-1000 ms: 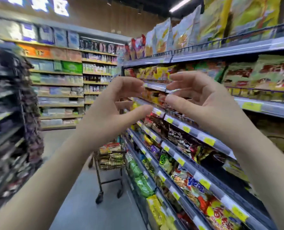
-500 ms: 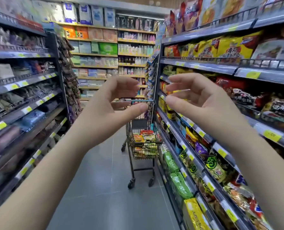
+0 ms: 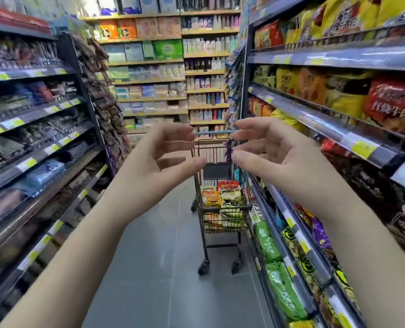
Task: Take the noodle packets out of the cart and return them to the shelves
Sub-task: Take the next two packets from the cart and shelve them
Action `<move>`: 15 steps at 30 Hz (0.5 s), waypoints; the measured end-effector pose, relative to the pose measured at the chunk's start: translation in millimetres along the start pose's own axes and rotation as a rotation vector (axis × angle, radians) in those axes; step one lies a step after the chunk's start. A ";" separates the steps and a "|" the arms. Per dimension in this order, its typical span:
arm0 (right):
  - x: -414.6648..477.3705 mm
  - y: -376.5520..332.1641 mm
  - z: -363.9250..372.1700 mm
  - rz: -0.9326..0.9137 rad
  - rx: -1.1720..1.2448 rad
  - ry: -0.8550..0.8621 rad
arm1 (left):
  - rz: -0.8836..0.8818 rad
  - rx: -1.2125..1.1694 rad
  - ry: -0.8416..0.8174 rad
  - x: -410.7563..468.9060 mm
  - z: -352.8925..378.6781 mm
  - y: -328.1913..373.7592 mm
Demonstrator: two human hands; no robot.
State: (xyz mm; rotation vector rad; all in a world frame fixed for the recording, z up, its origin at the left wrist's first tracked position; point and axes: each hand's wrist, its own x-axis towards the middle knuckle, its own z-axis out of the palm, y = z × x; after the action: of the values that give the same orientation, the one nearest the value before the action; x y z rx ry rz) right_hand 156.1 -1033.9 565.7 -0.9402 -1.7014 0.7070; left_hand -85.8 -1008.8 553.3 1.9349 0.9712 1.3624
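Noodle packets [image 3: 221, 200] lie heaped in the cart [image 3: 227, 211], which stands beyond and below both hands, well apart from them and close against the shelves [image 3: 338, 129] on the right-hand side. The left hand [image 3: 149, 166] and right hand [image 3: 282, 159] are raised side by side with palms facing each other, fingers loosely bent and spread from the thumbs. Neither holds anything. Neither touches the cart's blue handle [image 3: 214, 132], which shows in the gap between the fingertips.

Judgement: the basket looks well stocked, so most of the load is yet to be returned. How many packets have already gone back cannot be told. The next step would be reaching the cart.
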 end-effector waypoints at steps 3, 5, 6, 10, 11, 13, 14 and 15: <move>27.0 32.0 -3.0 0.028 0.038 -0.017 | -0.029 -0.005 -0.006 29.5 6.2 -25.2; 45.1 51.9 -2.6 0.048 0.054 -0.027 | -0.041 -0.013 -0.010 48.7 10.7 -44.8; 54.5 61.6 -1.6 0.060 0.062 -0.030 | -0.043 -0.022 -0.009 58.2 12.6 -55.3; 97.5 104.8 6.3 0.099 0.045 -0.020 | -0.050 -0.053 -0.063 103.1 13.3 -106.0; 108.5 114.9 8.7 0.104 0.039 -0.012 | -0.051 -0.060 -0.074 115.5 11.6 -118.1; 138.7 137.9 14.3 0.108 0.022 0.006 | -0.036 -0.081 -0.082 147.7 6.0 -148.8; 153.6 147.6 17.4 0.108 0.012 0.008 | -0.022 -0.089 -0.082 162.9 2.6 -163.6; 172.1 159.6 21.2 0.113 -0.002 0.011 | -0.011 -0.098 -0.086 180.7 -1.3 -181.1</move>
State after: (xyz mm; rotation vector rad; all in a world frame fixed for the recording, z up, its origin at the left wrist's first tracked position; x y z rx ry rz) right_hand 146.5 -804.3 514.1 -1.0465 -1.6497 0.7735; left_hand -90.4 -757.4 506.8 1.8959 0.8578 1.2849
